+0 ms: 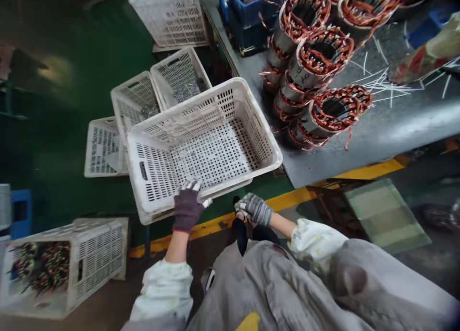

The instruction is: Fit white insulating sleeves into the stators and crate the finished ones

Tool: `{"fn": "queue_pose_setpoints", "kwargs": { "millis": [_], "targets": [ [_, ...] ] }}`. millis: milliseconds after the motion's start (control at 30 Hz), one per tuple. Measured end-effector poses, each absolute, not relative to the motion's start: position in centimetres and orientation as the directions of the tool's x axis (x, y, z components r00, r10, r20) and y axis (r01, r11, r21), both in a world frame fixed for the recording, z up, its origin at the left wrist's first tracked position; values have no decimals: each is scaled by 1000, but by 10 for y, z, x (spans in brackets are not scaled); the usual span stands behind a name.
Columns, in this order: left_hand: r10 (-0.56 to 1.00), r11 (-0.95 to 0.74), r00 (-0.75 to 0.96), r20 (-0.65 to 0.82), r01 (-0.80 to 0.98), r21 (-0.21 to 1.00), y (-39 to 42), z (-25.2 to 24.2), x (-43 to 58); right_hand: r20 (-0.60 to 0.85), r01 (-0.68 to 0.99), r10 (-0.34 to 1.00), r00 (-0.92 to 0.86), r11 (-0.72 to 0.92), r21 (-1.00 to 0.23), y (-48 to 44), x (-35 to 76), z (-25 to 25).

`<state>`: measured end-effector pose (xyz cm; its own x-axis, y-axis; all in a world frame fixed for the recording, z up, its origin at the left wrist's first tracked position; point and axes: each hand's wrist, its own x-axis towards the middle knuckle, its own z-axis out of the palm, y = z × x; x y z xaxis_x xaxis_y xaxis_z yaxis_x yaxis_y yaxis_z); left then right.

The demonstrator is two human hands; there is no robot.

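Note:
A large white plastic crate point(201, 177), its slotted sides and perforated floor showing, stands in front of me, tilted in view. My left hand point(187, 205), in a dark maroon glove with white fingertips, grips its near rim, fingers over the edge and thumb outside. Closer to my body and apart from the crate is my right hand point(254, 209) in a grey knitted glove. Its fingers are curled closed; what they hold, if anything, is hidden. Several copper-wound motor stators point(319, 58) stand stacked on the metal workbench point(316, 170) to the right.
Smaller white crates point(138, 98) with metal parts lie behind the big one. Another crate point(97, 259) at lower left holds wound parts. Blue bins point(251, 15) and thin white sticks point(386, 89) lie on the bench. A co-worker's sleeved arm point(413, 65) reaches in at right.

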<state>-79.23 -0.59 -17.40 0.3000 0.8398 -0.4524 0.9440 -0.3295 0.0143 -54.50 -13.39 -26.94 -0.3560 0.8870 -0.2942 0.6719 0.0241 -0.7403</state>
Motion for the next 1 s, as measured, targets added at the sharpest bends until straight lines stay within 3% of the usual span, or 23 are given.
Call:
{"fn": "queue_pose_setpoints", "kwargs": {
  "millis": [67,133,233,300,600,667,767,833,867,933,1000],
  "targets": [
    [754,-421,352,-555,907,3,8,-187,-781,-163,687,931,-325,114,-718,-110,-529,-252],
    [722,-434,349,-597,901,1,16,-196,-776,-123,787,966,-229,109,-607,-84,-503,-233],
    [706,-456,369,-604,890,11,11,-201,-779,-310,926,945,-106,-20,-378,-60,-465,-215],
    [682,-475,387,-620,880,26,0,-201,-784,-407,952,907,-104,-28,-306,-59,-450,-211],
    [631,-525,415,-656,851,33,0,-199,-786,-432,934,886,-169,4,-358,-59,-453,-195],
    [611,-536,426,-667,843,47,13,-187,-781,-276,877,932,-236,82,-473,-58,-443,-172],
    [609,-535,437,-661,843,64,36,-154,-762,204,766,972,-118,220,-604,-65,-409,-128],
    [672,-528,502,-544,840,122,53,-123,-730,410,800,899,154,129,-585,-66,-374,-107],
    [732,-529,562,-385,825,197,61,-105,-706,438,824,857,271,28,-566,-63,-355,-100],
    [751,-617,660,22,690,379,80,-69,-644,385,853,840,382,-160,-497,-52,-323,-98],
    [655,-745,708,265,547,383,101,-35,-570,241,889,904,354,-246,-385,-39,-305,-105]
  ]
}}
